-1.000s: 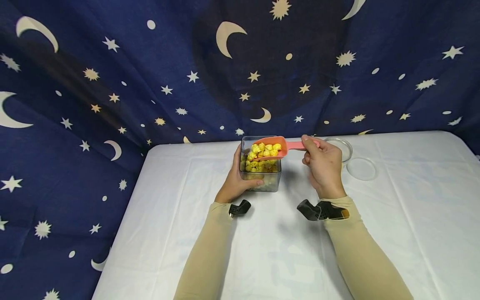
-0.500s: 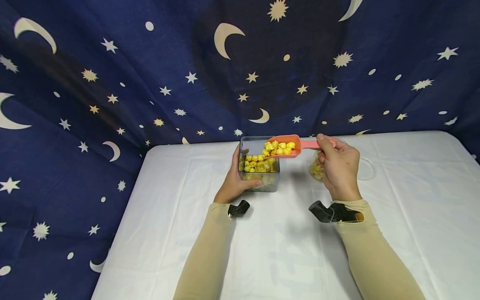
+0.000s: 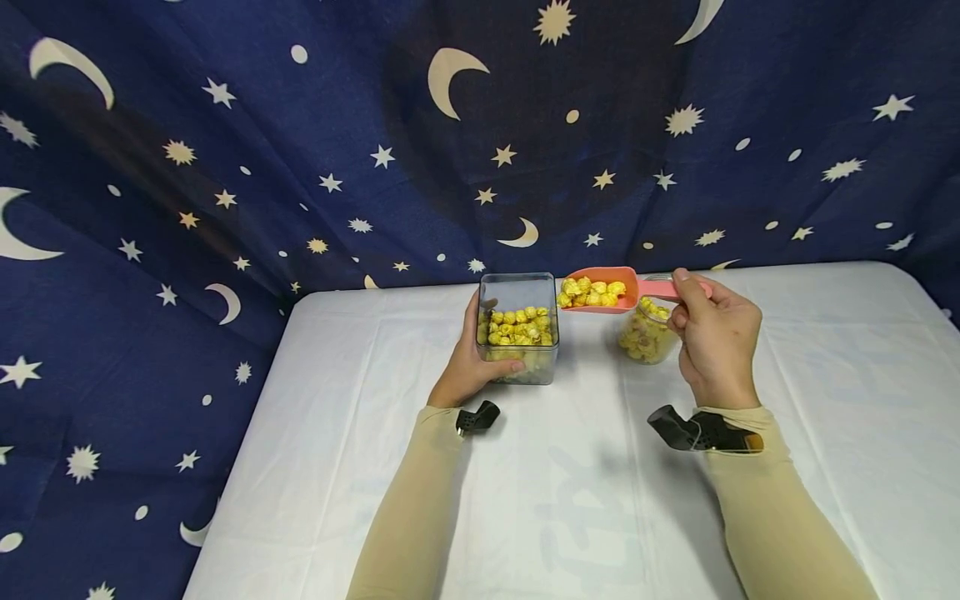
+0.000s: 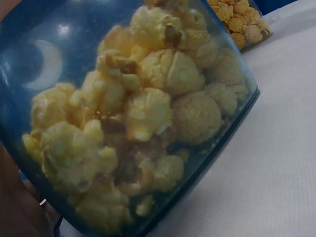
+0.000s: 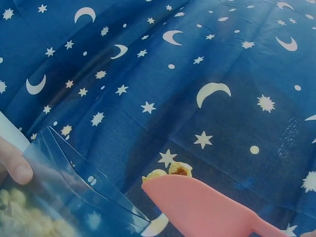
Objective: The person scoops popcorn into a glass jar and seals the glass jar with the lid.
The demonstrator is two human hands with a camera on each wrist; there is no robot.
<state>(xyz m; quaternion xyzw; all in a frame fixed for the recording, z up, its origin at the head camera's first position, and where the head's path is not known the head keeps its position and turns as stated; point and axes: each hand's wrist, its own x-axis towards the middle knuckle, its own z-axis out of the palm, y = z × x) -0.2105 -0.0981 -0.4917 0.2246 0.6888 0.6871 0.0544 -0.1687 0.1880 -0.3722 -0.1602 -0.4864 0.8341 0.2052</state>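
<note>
My right hand (image 3: 716,333) pinches the handle of a pink scoop (image 3: 630,302) loaded with yellow popcorn (image 3: 592,292). The scoop is held level in the air, between a clear square container (image 3: 517,362) and a round clear jar (image 3: 647,343). My left hand (image 3: 467,362) grips the square container, thumb across its near side. Popcorn partly fills that container, and the left wrist view shows the popcorn (image 4: 148,108) through its wall. Popcorn also fills much of the jar, whose rim is partly hidden behind the scoop handle and right hand. In the right wrist view the scoop (image 5: 202,205) carries popcorn above its edge.
A white cloth covers the table (image 3: 570,500). Behind and to the left hangs a dark blue curtain (image 3: 337,100) with moons and stars, close to the table's back edge. A black wrist device (image 3: 705,429) sits on the right sleeve.
The right hand has moved to the right, carrying the filled scoop from over the square container toward the jar. The jar has come into view. The left hand stays on the container.
</note>
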